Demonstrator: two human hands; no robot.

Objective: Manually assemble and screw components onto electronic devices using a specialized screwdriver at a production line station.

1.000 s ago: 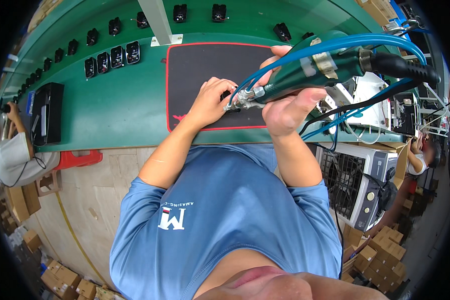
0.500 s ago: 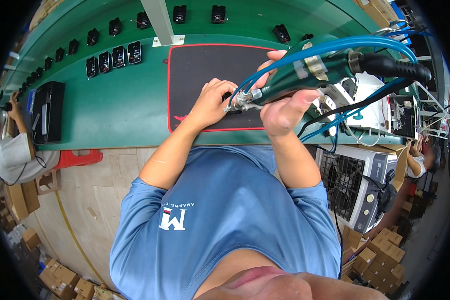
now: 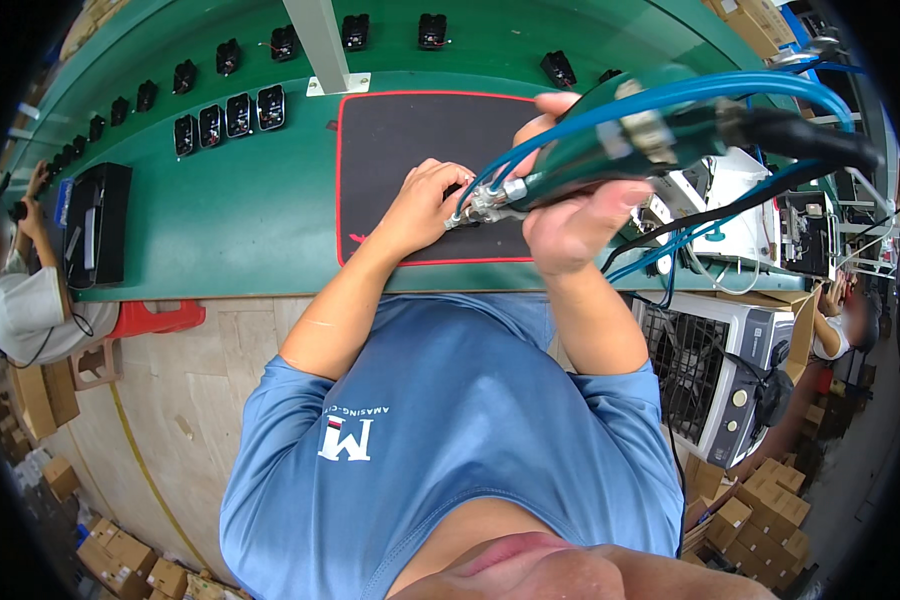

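My right hand [image 3: 567, 232] is wrapped round a green power screwdriver [image 3: 595, 158], thumb on its near side and fingers on its far side. Blue hoses [image 3: 670, 88] and a thick black cable [image 3: 810, 138] run from it to the right. Its metal nose [image 3: 488, 202] points down and left, right beside my left hand's fingertips. My left hand [image 3: 425, 208] rests on the black red-edged mat [image 3: 390, 130] with fingers bent and closed. What lies under those fingers is mostly hidden, and I cannot make out its kind.
Several black open housings [image 3: 238, 115] line the green bench [image 3: 220, 200] at the left and back. A grey post [image 3: 320, 45] rises behind the mat. White equipment [image 3: 740, 205] stands right, above an air cooler [image 3: 710, 370]. A co-worker [image 3: 30, 300] sits far left, near a black box [image 3: 98, 225].
The screwdriver's rear end has shifted a little to the right and is smeared by motion. My right hand has moved slightly with it, while my left hand stays in nearly the same place.
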